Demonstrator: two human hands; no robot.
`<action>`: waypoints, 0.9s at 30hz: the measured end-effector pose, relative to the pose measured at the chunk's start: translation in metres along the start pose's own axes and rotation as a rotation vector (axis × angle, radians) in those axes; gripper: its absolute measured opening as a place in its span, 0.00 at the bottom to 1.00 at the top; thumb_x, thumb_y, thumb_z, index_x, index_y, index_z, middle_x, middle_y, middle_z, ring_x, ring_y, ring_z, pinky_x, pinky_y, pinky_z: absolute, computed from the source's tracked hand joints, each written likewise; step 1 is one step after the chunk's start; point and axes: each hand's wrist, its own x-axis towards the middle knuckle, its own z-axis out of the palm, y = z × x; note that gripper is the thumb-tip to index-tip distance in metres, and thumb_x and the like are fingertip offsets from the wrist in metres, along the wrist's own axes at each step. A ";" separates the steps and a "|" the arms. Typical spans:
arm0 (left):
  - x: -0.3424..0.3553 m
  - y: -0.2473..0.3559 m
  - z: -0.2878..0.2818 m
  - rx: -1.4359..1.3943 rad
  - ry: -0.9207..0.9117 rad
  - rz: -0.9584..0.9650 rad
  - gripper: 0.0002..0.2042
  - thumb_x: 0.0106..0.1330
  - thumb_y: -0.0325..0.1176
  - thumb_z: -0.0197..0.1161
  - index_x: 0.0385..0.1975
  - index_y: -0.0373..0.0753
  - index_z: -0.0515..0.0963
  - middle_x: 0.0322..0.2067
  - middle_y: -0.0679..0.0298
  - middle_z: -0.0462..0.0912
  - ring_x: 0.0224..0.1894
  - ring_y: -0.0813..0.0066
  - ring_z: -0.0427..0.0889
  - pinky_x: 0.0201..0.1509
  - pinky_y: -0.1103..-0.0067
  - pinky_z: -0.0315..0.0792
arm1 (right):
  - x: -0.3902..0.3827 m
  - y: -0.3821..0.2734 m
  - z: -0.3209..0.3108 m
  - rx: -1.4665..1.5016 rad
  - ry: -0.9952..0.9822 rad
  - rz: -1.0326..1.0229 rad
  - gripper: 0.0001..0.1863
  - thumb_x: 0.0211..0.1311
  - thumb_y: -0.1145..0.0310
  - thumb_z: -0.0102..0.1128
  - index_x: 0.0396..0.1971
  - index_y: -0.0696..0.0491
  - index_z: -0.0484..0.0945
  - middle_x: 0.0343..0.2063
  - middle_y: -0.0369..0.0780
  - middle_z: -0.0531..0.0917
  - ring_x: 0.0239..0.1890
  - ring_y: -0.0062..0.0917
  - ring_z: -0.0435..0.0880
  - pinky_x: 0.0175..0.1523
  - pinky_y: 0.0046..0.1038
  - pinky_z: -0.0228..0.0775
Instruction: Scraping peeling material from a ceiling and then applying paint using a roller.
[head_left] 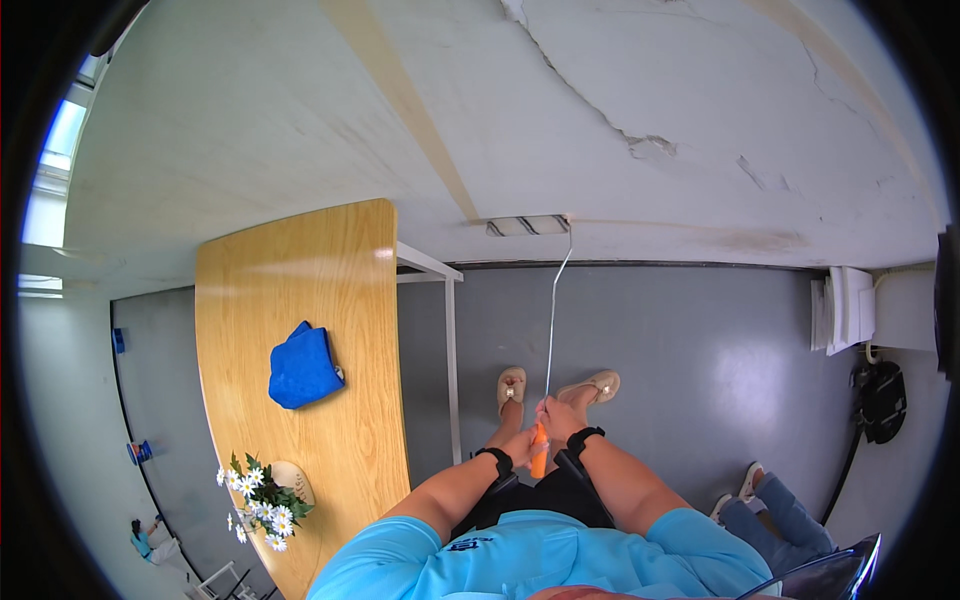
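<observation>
A paint roller (528, 226) with a striped sleeve lies against the lower part of the white wall (620, 180). From the sleeve's right end a thin metal rod runs back to an orange handle (540, 452). Both hands are closed round this handle in front of my body. My right hand (562, 412) grips near the top, where rod and handle meet. Just below and to its left, my left hand (519, 448) wraps the handle's side. Each wrist wears a black band.
At left a wooden table (370, 430) with a white metal leg holds a folded blue cloth (304, 367) and a vase of daisies (262, 505). Another person's legs (775, 520) are at lower right. Cracks mark the wall. A black bag (880, 402) sits at far right.
</observation>
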 end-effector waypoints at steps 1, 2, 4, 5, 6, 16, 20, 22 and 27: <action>0.001 -0.003 0.000 -0.041 0.000 0.031 0.14 0.62 0.37 0.51 0.42 0.35 0.63 0.30 0.61 0.74 0.22 0.76 0.77 0.21 0.84 0.73 | 0.000 -0.002 -0.002 0.002 0.004 -0.001 0.09 0.55 0.71 0.44 0.33 0.59 0.68 0.26 0.45 0.79 0.34 0.38 0.79 0.41 0.34 0.68; 0.002 -0.005 0.000 -0.081 0.000 0.062 0.13 0.62 0.36 0.51 0.41 0.35 0.63 0.31 0.61 0.74 0.25 0.76 0.77 0.20 0.83 0.74 | 0.001 -0.005 -0.004 0.009 -0.013 0.004 0.09 0.54 0.71 0.44 0.33 0.59 0.68 0.26 0.46 0.79 0.34 0.39 0.79 0.41 0.34 0.68; -0.002 0.001 -0.001 -0.064 -0.024 0.040 0.13 0.62 0.35 0.50 0.42 0.35 0.63 0.31 0.61 0.74 0.27 0.76 0.77 0.19 0.83 0.74 | -0.002 -0.012 -0.010 0.018 -0.023 0.009 0.09 0.54 0.71 0.44 0.33 0.58 0.69 0.26 0.46 0.79 0.34 0.39 0.78 0.41 0.34 0.68; -0.004 0.005 0.000 -0.052 -0.048 0.018 0.13 0.62 0.35 0.50 0.43 0.36 0.63 0.32 0.62 0.74 0.30 0.75 0.77 0.18 0.83 0.73 | -0.007 -0.019 -0.014 0.004 -0.036 0.025 0.08 0.54 0.71 0.45 0.32 0.59 0.69 0.26 0.46 0.78 0.34 0.40 0.78 0.41 0.35 0.68; -0.005 0.006 0.001 -0.046 -0.051 0.019 0.13 0.62 0.35 0.50 0.43 0.36 0.63 0.32 0.62 0.74 0.30 0.75 0.77 0.18 0.83 0.73 | -0.010 -0.022 -0.018 -0.010 -0.047 0.042 0.07 0.53 0.71 0.45 0.30 0.59 0.69 0.26 0.47 0.78 0.34 0.40 0.77 0.41 0.35 0.68; -0.005 0.009 0.039 0.011 0.011 0.060 0.25 0.58 0.29 0.53 0.56 0.38 0.56 0.44 0.56 0.68 0.36 0.68 0.76 0.23 0.83 0.74 | -0.063 -0.010 -0.025 0.106 0.076 -0.016 0.10 0.55 0.68 0.46 0.33 0.58 0.68 0.29 0.49 0.77 0.35 0.43 0.76 0.40 0.36 0.67; -0.008 0.037 0.055 0.223 0.007 0.118 0.22 0.58 0.31 0.54 0.52 0.37 0.59 0.45 0.50 0.67 0.40 0.57 0.74 0.38 0.74 0.71 | -0.086 0.002 -0.046 0.160 0.080 0.026 0.09 0.56 0.68 0.45 0.33 0.58 0.68 0.30 0.48 0.77 0.36 0.42 0.76 0.41 0.35 0.67; -0.008 0.064 0.072 0.262 0.082 0.179 0.19 0.58 0.32 0.53 0.49 0.36 0.61 0.43 0.47 0.68 0.41 0.53 0.72 0.44 0.70 0.66 | -0.104 0.010 -0.058 0.140 0.212 -0.076 0.09 0.57 0.69 0.45 0.33 0.58 0.69 0.29 0.47 0.77 0.36 0.40 0.76 0.41 0.34 0.67; -0.039 0.112 0.103 0.354 0.259 0.493 0.16 0.62 0.36 0.49 0.46 0.36 0.61 0.37 0.46 0.74 0.40 0.47 0.72 0.41 0.65 0.67 | -0.159 -0.036 -0.120 0.033 0.302 -0.139 0.08 0.57 0.70 0.47 0.33 0.58 0.69 0.29 0.46 0.76 0.36 0.39 0.76 0.40 0.33 0.67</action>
